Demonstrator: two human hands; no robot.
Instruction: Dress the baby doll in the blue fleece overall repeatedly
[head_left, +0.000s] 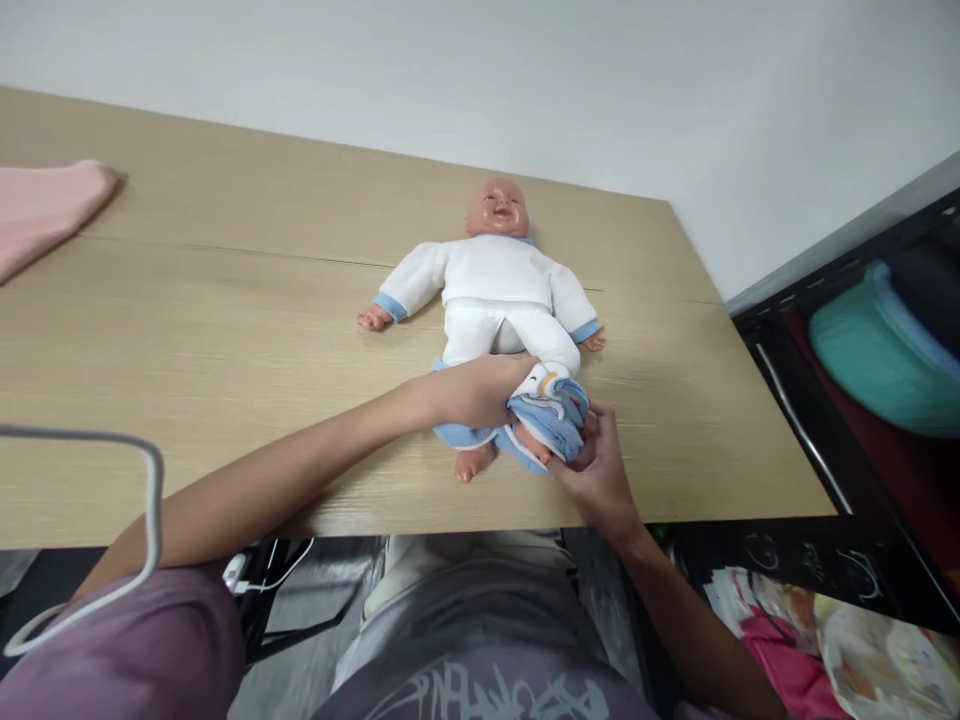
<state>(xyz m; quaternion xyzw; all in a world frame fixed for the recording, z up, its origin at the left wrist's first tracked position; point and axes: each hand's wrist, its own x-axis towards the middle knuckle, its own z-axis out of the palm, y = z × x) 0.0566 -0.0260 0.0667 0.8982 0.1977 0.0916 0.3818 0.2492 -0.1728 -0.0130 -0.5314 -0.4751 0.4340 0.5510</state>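
Observation:
A baby doll [491,275] in a white suit with blue cuffs lies on its back on the wooden table [225,330], head toward the wall. My left hand [476,390] is closed over the doll's lower leg and a bunched blue-and-white sock [551,415]. My right hand [596,470] pinches the same sock from the near side, by the doll's foot. One bare foot [469,465] sticks out below the blue trouser cuff.
A pink cloth [41,210] lies at the table's far left. A white cable [112,520] loops at the lower left. On the right stands a dark rack [825,400] with a teal container [877,360]. Colourful bags [825,630] lie on the floor.

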